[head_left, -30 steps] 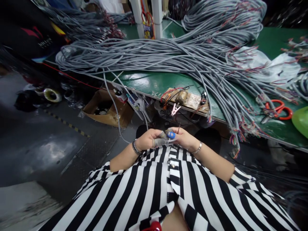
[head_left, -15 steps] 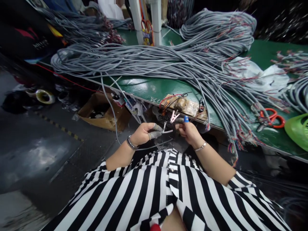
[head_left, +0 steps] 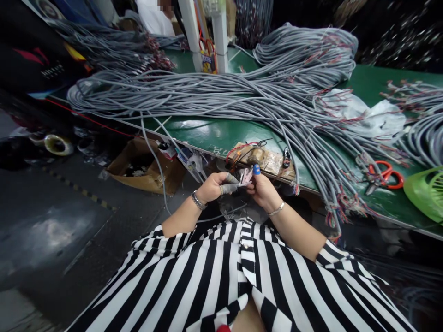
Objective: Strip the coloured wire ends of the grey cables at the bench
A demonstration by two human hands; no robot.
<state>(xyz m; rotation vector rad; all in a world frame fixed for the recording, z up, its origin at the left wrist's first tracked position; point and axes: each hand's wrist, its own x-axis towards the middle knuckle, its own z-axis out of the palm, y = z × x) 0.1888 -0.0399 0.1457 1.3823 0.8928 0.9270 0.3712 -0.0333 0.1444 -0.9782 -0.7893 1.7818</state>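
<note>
Your left hand (head_left: pixel 215 186) pinches a thin, pale cable end (head_left: pixel 243 185), likely steadying it beside the forked, pink plastic clip (head_left: pixel 246 176); your right hand's grip (head_left: pixel 262 189) I cannot tell.

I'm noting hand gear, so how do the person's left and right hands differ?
The left hand wears grey coverings on two digits; the right hand shows a blue one on its thumb. The left wrist carries a darker, linked bracelet, the right a slim silver-toned bangle. Both are near the pink clip.
</note>
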